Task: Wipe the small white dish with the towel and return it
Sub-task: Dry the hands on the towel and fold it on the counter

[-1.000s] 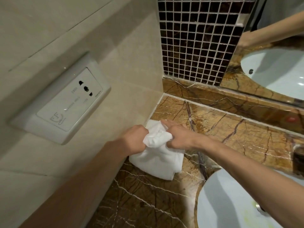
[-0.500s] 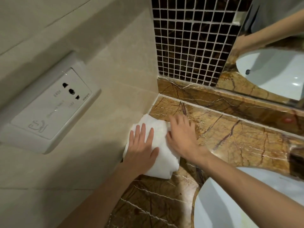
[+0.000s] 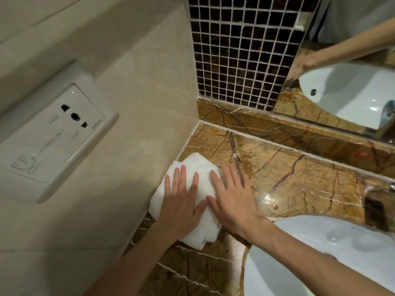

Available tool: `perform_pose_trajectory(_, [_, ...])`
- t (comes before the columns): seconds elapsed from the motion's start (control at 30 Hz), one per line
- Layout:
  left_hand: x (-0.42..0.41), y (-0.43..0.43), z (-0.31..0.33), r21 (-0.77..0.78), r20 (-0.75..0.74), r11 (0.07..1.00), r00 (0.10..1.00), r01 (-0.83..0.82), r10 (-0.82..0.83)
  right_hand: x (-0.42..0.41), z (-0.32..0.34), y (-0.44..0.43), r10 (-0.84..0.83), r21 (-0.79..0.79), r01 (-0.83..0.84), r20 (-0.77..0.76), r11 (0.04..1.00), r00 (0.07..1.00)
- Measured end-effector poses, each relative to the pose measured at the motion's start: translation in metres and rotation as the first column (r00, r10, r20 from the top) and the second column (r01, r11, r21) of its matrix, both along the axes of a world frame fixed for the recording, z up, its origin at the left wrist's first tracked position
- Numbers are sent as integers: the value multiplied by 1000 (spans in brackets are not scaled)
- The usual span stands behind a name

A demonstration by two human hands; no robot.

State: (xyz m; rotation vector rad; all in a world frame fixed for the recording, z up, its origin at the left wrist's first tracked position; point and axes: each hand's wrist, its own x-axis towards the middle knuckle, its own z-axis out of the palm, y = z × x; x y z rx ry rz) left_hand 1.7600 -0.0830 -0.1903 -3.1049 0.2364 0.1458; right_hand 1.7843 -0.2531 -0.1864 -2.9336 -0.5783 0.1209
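Both hands went from bunching up the folded white cotton towel (image 3: 192,201) to lying flat on it, so it's parked against the beige tiled wall (image 3: 132,146). Left hand (image 3: 181,201) and right hand (image 3: 233,201) are spread, palms down, gripping nothing. Small white dish? Can't see it anywhere, maybe under the towel. Looks like wrap-up to me.

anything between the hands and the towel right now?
Nothing visible. The left hand and right hand both lie flat, palms down, directly on the folded white towel on the marble counter. No dish shows.
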Motion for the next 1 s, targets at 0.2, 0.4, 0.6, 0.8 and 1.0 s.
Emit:
perform_pose_trajectory(0.2, [-4,-2,1,17,23,995,995,-94,94,6,-17,5,123,71,-113,-143,991,982])
perform_pose_trajectory(0.4, [-20,-14,7,-39,34,989,989,-141,142,9,-1,7,155,85,-147,-104,986,982])
perform_pose_trajectory(0.6, [-30,-4,-6,-32,3,996,996,-84,84,-7,-10,10,121,60,-113,-170,992,978])
perform_pose_trajectory(0.8, [-27,-2,-8,1,-1,998,998,-64,64,-7,-8,13,101,30,-97,-166,995,981])
perform_pose_trajectory(1.0, [-38,-5,-9,-20,-9,989,989,-148,148,-23,-7,14,112,-4,-113,-128,994,985])
